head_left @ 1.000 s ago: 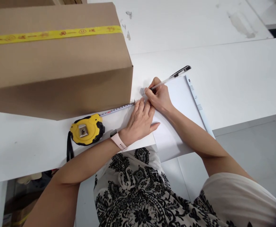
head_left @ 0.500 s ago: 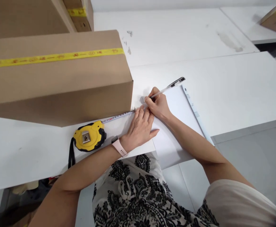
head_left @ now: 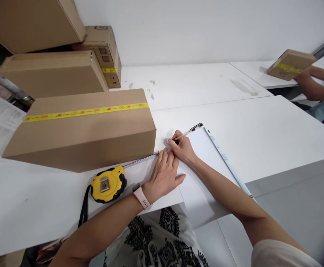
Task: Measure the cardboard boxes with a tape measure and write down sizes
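Observation:
My right hand (head_left: 182, 148) is closed around a pen (head_left: 191, 129) with a clear barrel and black cap end, its tip down by a small patch of handwriting. Under that forearm lies a large white sheet of paper (head_left: 203, 155). My left hand (head_left: 164, 172) rests flat, palm down and fingers stretched, touching the paper's left part. Beside it a yellow and black tape measure (head_left: 108, 184) lies with its blade (head_left: 139, 160) drawn out along the base of a taped cardboard box (head_left: 95, 129). The blade's end stops near my left fingertips.
More cardboard boxes (head_left: 56, 70) stand behind at the left, with papers (head_left: 0, 122) beside them. White tables (head_left: 262, 129) run along the wall. At the far right another person's hands (head_left: 308, 76) hold a small taped carton (head_left: 291, 65).
The camera view has tilted up, so the boxes and the other person's hands show more. My right hand still holds the pen, now leaning lower; my left hand stays flat.

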Motion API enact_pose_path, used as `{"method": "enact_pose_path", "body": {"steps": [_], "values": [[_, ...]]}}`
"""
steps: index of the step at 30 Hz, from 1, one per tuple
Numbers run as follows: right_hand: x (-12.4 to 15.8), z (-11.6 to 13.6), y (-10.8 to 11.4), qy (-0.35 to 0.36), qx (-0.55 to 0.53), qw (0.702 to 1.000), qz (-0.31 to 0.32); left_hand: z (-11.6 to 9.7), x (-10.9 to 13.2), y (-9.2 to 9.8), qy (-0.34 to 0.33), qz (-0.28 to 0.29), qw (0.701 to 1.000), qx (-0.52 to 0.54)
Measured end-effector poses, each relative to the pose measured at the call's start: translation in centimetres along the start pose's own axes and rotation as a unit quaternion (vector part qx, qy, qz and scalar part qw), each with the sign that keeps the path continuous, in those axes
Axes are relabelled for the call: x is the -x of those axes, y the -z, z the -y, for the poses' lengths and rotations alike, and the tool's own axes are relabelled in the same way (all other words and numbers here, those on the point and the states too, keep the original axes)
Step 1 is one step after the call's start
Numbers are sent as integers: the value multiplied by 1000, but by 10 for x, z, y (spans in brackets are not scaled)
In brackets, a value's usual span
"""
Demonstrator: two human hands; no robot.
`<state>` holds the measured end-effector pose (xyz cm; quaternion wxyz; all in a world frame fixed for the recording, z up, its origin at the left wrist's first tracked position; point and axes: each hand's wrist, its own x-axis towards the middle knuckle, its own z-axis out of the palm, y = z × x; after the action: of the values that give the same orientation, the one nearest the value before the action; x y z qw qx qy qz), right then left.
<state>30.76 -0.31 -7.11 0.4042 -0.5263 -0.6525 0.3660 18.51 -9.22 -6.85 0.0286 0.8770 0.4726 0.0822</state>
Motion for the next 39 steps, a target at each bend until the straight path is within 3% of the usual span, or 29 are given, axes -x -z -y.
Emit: {"method": "enact_pose_path", "body": {"steps": [39], "values": [[0,1,1,-7,-1,1000,1,-1,2,-3,5,-14,1000,-2]]}}
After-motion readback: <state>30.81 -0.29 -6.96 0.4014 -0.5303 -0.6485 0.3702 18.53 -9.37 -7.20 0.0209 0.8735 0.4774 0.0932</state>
